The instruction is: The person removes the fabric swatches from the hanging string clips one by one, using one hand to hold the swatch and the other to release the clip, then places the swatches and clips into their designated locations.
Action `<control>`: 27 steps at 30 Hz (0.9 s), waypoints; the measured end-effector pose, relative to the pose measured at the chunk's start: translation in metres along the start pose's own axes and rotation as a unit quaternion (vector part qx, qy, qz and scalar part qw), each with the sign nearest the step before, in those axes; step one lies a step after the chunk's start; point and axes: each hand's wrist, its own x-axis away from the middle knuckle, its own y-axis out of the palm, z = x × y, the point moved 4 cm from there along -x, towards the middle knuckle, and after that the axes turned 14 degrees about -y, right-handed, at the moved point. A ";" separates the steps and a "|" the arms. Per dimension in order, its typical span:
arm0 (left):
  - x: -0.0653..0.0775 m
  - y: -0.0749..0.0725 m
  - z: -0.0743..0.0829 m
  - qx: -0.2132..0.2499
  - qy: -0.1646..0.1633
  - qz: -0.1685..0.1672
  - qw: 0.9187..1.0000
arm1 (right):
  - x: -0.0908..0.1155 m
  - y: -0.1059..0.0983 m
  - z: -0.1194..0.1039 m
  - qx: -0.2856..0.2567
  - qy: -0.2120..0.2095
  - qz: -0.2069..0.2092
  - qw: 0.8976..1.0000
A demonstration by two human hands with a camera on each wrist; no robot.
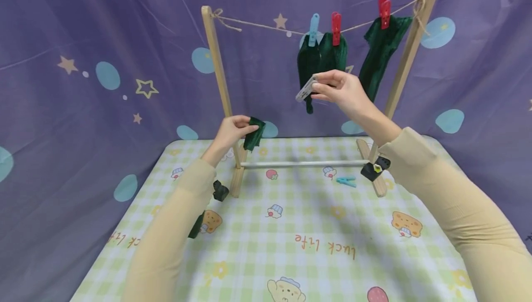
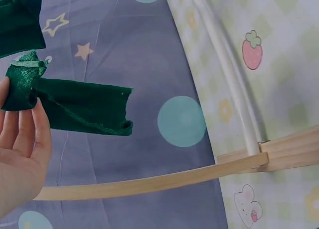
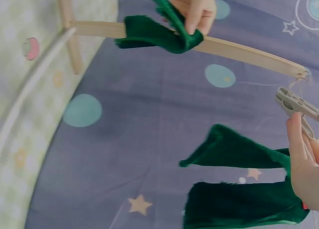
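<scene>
My left hand (image 1: 230,131) pinches a small dark green velvety cloth piece (image 1: 254,135) near the left post. In the left wrist view this cloth (image 2: 84,107) is folded over at the fingers, with a pale strip at its top. A grey clothespin (image 1: 306,88) is pinched between the thumb and fingers of my right hand (image 1: 342,92), in front of the hanging clothes. Behind it, a green garment (image 1: 332,55) hangs from a string (image 1: 257,26) by a blue clothespin (image 1: 313,29) and a red clothespin (image 1: 336,29). Farther right, red clothespins (image 1: 384,13) hold another green garment (image 1: 384,48).
The string runs between a left wooden post (image 1: 218,62) and a right wooden post (image 1: 409,57), joined low down by a white rod (image 1: 305,164). A light blue clothespin (image 1: 346,181) lies on the checked tablecloth (image 1: 307,219). Dark green fabric (image 1: 196,226) shows beside my left sleeve.
</scene>
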 end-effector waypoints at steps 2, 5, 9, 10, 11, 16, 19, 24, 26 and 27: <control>-0.001 -0.002 -0.005 -0.006 0.001 0.007 1.000 | 0.007 -0.001 0.005 0.012 0.006 -0.011 1.000; 0.003 -0.004 -0.011 -0.016 -0.005 0.012 1.000 | 0.017 -0.005 0.013 0.025 0.017 -0.023 0.999; 0.006 -0.006 -0.020 -0.014 -0.008 0.016 1.000 | 0.030 -0.010 0.024 0.057 0.033 -0.030 0.997; 0.007 -0.006 -0.022 -0.013 -0.009 0.015 1.000 | 0.034 -0.012 0.027 0.067 0.038 -0.031 0.997; 0.008 -0.007 -0.025 -0.014 -0.011 0.015 1.000 | 0.037 -0.013 0.030 0.078 0.043 -0.033 0.995; 0.012 -0.009 -0.039 -0.018 -0.029 0.011 0.999 | 0.049 -0.019 0.046 0.100 0.075 -0.035 0.992; 0.015 -0.011 -0.048 -0.018 -0.035 0.012 0.999 | 0.055 -0.022 0.054 0.115 0.094 -0.043 0.988; 0.021 -0.016 -0.061 -0.014 -0.041 0.012 0.999 | 0.069 -0.028 0.066 0.140 0.127 -0.056 0.980; 0.024 -0.018 -0.066 -0.012 -0.046 0.012 0.999 | 0.075 -0.031 0.071 0.138 0.135 -0.058 0.980; 0.025 -0.019 -0.069 -0.012 -0.047 0.012 0.999 | 0.078 -0.033 0.073 0.141 0.136 -0.061 0.979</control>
